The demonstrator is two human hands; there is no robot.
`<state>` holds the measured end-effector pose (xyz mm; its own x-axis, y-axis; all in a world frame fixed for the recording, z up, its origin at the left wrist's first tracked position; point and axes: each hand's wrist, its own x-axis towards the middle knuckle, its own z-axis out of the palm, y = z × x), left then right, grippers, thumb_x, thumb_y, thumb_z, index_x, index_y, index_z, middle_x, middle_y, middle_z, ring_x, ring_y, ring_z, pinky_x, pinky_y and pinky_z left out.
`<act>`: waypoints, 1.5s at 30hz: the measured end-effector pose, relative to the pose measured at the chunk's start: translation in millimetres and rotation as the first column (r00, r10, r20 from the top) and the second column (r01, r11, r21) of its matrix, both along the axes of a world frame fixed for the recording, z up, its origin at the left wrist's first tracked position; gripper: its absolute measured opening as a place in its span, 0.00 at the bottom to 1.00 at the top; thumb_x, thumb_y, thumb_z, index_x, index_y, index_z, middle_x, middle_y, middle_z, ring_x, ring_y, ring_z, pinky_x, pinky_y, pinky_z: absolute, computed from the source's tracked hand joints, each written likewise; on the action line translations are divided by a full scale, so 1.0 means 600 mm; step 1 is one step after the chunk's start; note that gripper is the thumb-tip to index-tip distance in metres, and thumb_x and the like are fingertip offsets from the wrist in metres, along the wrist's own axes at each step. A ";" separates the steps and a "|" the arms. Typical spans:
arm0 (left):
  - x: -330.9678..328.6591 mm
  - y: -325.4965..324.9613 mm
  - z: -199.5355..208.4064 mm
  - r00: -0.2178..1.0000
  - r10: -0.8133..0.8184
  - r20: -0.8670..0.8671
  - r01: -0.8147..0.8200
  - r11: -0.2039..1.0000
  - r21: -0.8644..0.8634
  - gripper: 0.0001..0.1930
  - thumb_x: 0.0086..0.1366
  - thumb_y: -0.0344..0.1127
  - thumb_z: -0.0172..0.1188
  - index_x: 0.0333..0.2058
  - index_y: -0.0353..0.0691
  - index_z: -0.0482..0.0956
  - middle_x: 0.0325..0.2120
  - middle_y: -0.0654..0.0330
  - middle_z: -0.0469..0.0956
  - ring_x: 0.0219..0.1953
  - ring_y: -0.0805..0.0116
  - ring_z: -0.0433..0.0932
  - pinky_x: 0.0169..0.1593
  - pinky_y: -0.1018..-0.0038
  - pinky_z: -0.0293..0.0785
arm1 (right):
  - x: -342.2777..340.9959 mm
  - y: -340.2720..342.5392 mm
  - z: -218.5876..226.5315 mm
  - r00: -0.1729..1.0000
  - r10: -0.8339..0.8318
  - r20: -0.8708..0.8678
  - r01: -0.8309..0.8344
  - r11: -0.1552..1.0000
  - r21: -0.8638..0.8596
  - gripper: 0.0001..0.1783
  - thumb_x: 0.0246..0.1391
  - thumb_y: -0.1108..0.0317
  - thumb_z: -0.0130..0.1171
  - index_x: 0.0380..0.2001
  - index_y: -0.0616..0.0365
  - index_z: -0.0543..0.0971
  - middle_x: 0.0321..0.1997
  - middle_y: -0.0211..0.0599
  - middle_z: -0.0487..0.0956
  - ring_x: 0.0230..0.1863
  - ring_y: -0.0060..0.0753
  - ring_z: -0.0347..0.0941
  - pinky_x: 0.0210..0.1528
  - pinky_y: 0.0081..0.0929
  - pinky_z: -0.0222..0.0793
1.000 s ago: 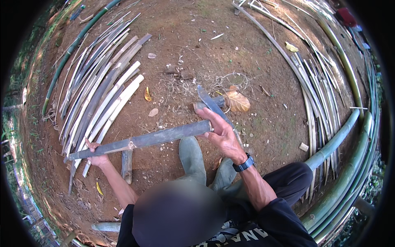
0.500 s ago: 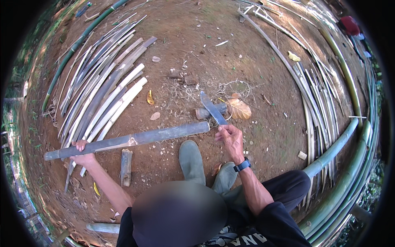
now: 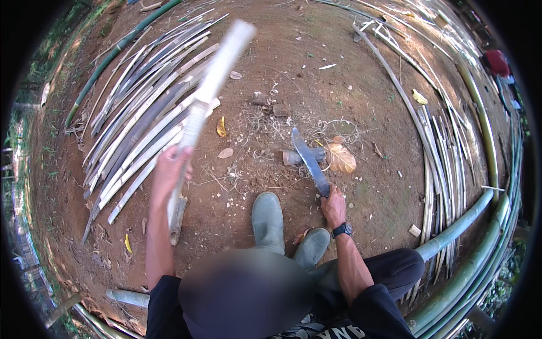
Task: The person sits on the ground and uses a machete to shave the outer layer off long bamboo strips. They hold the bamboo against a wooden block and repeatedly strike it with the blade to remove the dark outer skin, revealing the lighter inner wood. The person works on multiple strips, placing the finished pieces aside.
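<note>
My left hand [image 3: 171, 168] grips a split bamboo piece [image 3: 210, 85] near its lower end. The piece slants up and to the right, its pale inner face showing, its far end blurred by motion. It passes over a pile of bamboo strips [image 3: 130, 135] at the left. In my right hand [image 3: 334, 205] is the handle of a machete [image 3: 309, 158], the broad blade pointing away and slightly left. Beneath the blade a short bamboo stub [image 3: 293, 157] lies on the soil beside a large dry leaf [image 3: 341, 157].
Thin shavings [image 3: 339, 130] litter the ground ahead. More split strips [image 3: 437, 158] lie at the right, with long green bamboo poles [image 3: 480, 248] beyond my knee. My boots [image 3: 267, 220] stand in the middle. A short bamboo piece [image 3: 178, 220] lies below my left hand.
My left hand has swung the bamboo piece from nearly level to steeply upright, turning its pale side into view. My right hand and the machete have dropped a little nearer and to the right.
</note>
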<state>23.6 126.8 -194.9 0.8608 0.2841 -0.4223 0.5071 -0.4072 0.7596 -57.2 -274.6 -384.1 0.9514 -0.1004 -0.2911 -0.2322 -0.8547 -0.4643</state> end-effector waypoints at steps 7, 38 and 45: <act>-0.092 0.016 -0.180 0.882 -0.217 -0.418 0.128 0.965 -0.231 0.28 0.66 0.62 0.45 0.25 0.40 0.71 0.14 0.67 0.66 0.13 0.82 0.63 0.16 0.84 0.60 | 0.001 0.007 0.001 0.999 0.028 -0.014 -0.028 1.000 0.009 0.25 0.43 0.73 0.57 0.48 0.68 0.69 0.43 0.59 0.73 0.43 0.58 0.73 0.45 0.45 0.70; -0.108 0.043 -0.200 0.707 -0.616 -0.346 -0.024 0.469 -0.883 0.52 0.59 0.73 0.40 0.53 0.16 0.62 0.14 0.68 0.63 0.11 0.84 0.60 0.14 0.83 0.60 | 0.005 -0.003 -0.008 0.997 0.001 -0.072 0.001 1.000 0.025 0.24 0.43 0.71 0.59 0.46 0.68 0.70 0.42 0.60 0.74 0.45 0.59 0.72 0.47 0.46 0.69; -0.113 0.039 -0.188 0.705 -0.564 -0.431 -0.131 0.494 -0.860 0.43 0.65 0.66 0.39 0.50 0.19 0.66 0.19 0.52 0.74 0.17 0.69 0.74 0.19 0.75 0.71 | 0.006 -0.005 -0.002 0.998 -0.010 -0.059 0.014 0.998 0.061 0.24 0.44 0.72 0.59 0.46 0.68 0.69 0.43 0.61 0.73 0.44 0.60 0.72 0.46 0.46 0.69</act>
